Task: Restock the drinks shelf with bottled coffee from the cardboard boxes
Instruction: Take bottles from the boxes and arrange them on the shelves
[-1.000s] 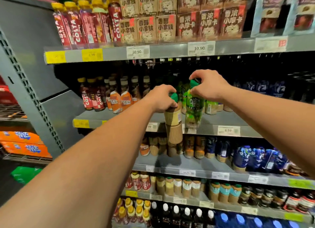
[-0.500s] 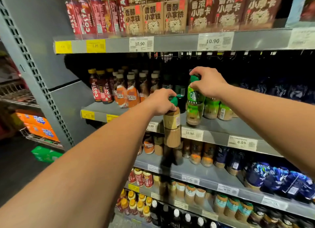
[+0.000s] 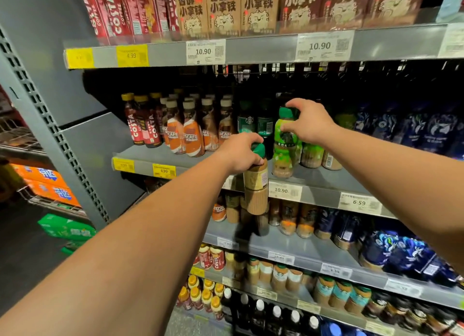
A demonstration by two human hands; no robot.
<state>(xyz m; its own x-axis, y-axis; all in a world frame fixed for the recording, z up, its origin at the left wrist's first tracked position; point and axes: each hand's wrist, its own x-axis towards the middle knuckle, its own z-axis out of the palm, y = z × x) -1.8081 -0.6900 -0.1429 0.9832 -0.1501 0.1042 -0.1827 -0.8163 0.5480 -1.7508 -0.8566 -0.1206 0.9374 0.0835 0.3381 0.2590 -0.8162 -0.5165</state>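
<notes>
**Two bottles held by their caps at the drinks shelf**

The left hand [image 3: 238, 152] curls over the green cap of a tan coffee bottle [image 3: 256, 182] and holds it upright in front of the shelf [image 3: 175, 159]. The bottle's lower half hangs below the shelf's front lip, just left of a 10.90 price tag [image 3: 282, 190]. The right hand [image 3: 310, 124] pinches the green cap of a green-labelled bottle [image 3: 285, 144] from above. That bottle is upright with its base at the front of the same shelf; whether it bears fully on the shelf is unclear.

Similar pale bottles [image 3: 311, 154] stand just behind and right of the green-labelled one. Two dark green bottles [image 3: 247, 120] stand to its left, behind the left hand. Further left come orange-and-brown bottles [image 3: 192, 134], then red ones [image 3: 140, 124]. Dark blue bottles [image 3: 426, 132] fill the right end. Brown cartons [image 3: 221, 9] line the shelf above, and more bottled drinks sit on the shelves below.
</notes>
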